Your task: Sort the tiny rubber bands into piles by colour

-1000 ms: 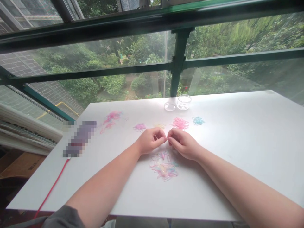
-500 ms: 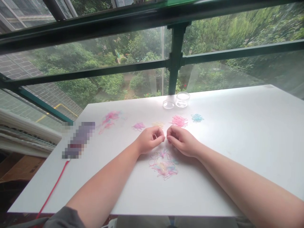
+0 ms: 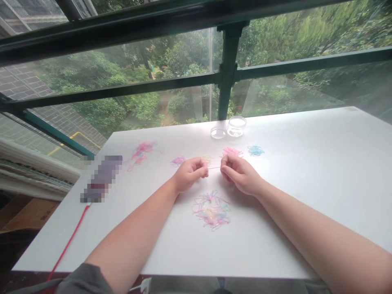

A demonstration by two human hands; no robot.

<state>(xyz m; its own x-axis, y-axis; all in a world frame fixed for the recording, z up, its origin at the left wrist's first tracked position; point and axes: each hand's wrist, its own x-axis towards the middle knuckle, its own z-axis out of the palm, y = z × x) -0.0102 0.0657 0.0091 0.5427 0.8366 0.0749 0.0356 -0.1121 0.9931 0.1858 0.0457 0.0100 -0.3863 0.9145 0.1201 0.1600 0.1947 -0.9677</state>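
Note:
Between my two hands a thin pale rubber band [image 3: 214, 168] is stretched taut. My left hand [image 3: 192, 173] pinches one end of it, and my right hand [image 3: 240, 173] grips the other, fingers curled. Just below lies a pile of mixed pastel rubber bands [image 3: 212, 212]. Behind my hands are smaller piles sorted by colour: purple bands [image 3: 178, 161], yellow bands [image 3: 206, 158] partly hidden by my left hand, pink bands [image 3: 232, 152] partly behind my right hand, and blue bands [image 3: 255, 150].
A clear round jar [image 3: 237, 127] and its lid [image 3: 218, 133] stand at the white table's [image 3: 306, 171] far edge. Another mostly pink pile of bands [image 3: 142, 153] lies at the left. Nearby is a pixelated object [image 3: 102, 179] with a red cord [image 3: 69, 243]. Window panes border the far side.
My hands have moved apart, lengthening the band between them. The camera view has shifted slightly, while the piles and jar stay in place.

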